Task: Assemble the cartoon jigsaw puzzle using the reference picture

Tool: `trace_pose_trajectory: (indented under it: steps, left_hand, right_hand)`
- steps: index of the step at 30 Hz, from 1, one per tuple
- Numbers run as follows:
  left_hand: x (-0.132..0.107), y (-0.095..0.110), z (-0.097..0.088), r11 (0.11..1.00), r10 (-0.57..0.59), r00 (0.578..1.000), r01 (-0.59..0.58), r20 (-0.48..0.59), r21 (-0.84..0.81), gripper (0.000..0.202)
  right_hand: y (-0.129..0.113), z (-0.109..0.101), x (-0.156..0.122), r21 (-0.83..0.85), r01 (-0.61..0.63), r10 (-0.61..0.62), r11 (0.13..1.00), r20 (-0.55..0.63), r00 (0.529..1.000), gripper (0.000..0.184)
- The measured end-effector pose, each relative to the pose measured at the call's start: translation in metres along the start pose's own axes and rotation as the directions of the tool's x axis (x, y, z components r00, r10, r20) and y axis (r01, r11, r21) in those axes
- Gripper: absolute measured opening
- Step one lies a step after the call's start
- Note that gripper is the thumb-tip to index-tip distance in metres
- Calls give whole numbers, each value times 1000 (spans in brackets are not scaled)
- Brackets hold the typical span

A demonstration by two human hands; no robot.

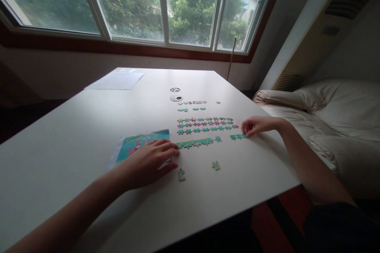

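My left hand [150,162] lies flat on the white table [74,138], fingers stretched out over the edge of a colourful puzzle picture [139,142] and touching the left end of a joined green strip of pieces [196,142]. My right hand [255,125] rests at the table's right side with fingers curled, pinching at a short run of green pieces [237,136]. Rows of joined puzzle pieces [206,125] lie between the hands and further back. Two loose pieces [181,174] [216,165] sit near the front.
A sheet of paper [115,80] lies at the far left of the table. A small round lid [176,98] and a disc [175,89] sit behind the pieces. Bedding [332,110] is to the right, a window [142,4] behind.
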State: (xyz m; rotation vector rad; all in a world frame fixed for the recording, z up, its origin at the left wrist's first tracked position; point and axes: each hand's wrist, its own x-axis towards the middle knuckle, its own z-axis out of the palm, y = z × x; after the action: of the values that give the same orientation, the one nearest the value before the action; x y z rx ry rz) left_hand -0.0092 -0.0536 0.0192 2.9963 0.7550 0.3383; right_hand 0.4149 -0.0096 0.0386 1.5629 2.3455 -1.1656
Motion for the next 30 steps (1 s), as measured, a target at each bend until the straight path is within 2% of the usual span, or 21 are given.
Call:
trace_pose_trajectory:
  steps: [5,9,12,20,25,30]
  left_hand:
    - [0,1,-1,1000,-11,999,11,35,0,25]
    - [-1,0,0,1000,-7,999,7,34,2,26]
    - [0,0,1,1000,-13,999,13,38,2,25]
    - [0,2,-2,1000,-11,1000,12,21,-20,23]
    - [0,3,-3,1000,-12,1000,12,25,-11,25]
    - [0,3,-2,1000,-4,1000,5,21,-19,25]
  right_hand:
    - [-1,-3,-5,-22,-10,9,1000,-17,1000,30]
    - [-9,-8,-7,-22,20,-23,1000,-145,989,33]
    - [-22,-12,3,-56,56,-66,997,-188,980,34]
    - [-72,-24,75,-245,152,-198,957,-175,964,30]
    - [-98,-30,126,-376,148,-269,915,-295,917,19]
    - [-113,-32,167,-373,111,-252,921,-356,900,21]
